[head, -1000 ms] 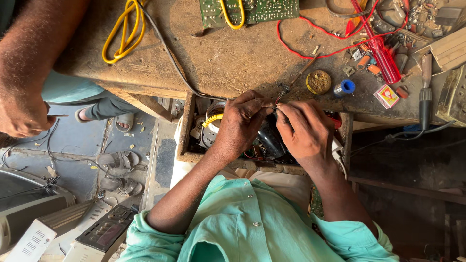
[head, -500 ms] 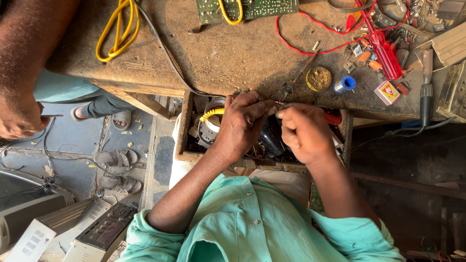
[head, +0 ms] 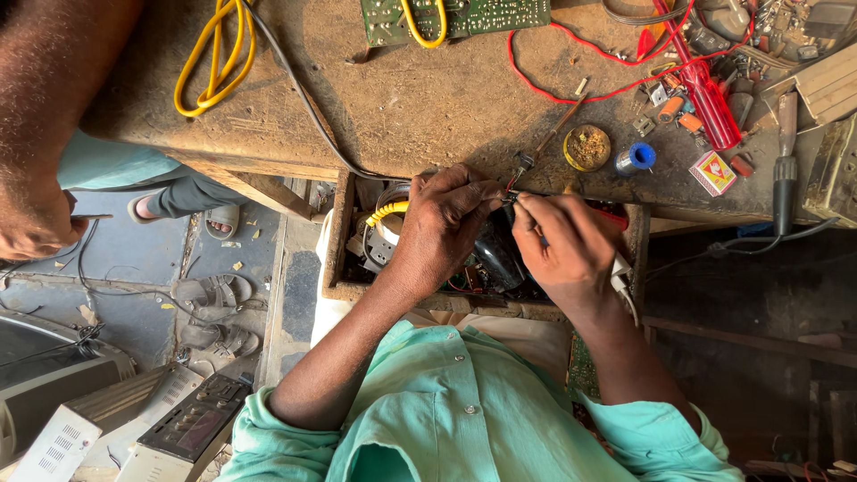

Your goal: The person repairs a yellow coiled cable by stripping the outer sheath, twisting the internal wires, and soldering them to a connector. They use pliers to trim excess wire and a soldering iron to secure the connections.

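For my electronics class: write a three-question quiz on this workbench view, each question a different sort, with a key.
1. True or false: the red screwdriver lies on the workbench untouched.
2. What colour is the cable looped at the bench's far left? A red, B yellow, C blue
3. Fill in: both hands work over an open wooden ____.

Key:
1. True.
2. B, the yellow cable.
3. Drawer; the left hand and right hand pinch a small part between them.
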